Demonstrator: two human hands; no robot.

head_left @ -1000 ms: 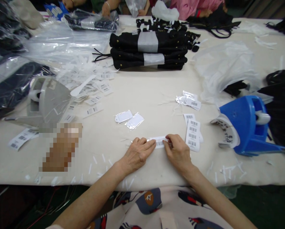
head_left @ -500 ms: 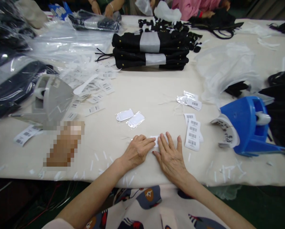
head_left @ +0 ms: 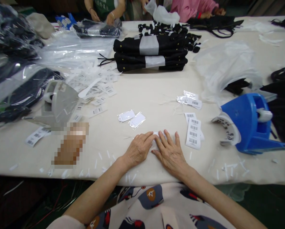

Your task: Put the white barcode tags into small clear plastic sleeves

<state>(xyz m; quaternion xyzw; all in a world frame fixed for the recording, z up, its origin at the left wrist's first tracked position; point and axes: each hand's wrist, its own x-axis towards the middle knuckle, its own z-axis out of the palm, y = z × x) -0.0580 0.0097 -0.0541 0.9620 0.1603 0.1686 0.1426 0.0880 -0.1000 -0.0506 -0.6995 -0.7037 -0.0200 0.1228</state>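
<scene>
My left hand point(head_left: 139, 149) rests on the table with its fingers bent together, the fingertips at a small white tag point(head_left: 159, 134) mostly hidden under both hands. Beside it my right hand point(head_left: 170, 154) lies flat, fingers spread, its fingertips over the tag. Just beyond my hands are two white tags in clear sleeves, one on the left point(head_left: 126, 116) and one nearer point(head_left: 137, 120). Right of my right hand lies a strip of barcode stickers point(head_left: 193, 133). Further back, sleeved barcode tags point(head_left: 192, 101) lie in a small group.
A blue tape dispenser point(head_left: 252, 124) stands at right, a grey one point(head_left: 58, 103) at left near a pile of paper labels point(head_left: 94, 86). Black bundles point(head_left: 150, 54) with white bands lie at the back. Bagged dark goods point(head_left: 16, 86) fill the left. Other people's hands point(head_left: 110, 19) work across the table.
Both hands have stayed over the small tag; my left fingers have shifted slightly and touch my right fingertips. The view has moved a little.
</scene>
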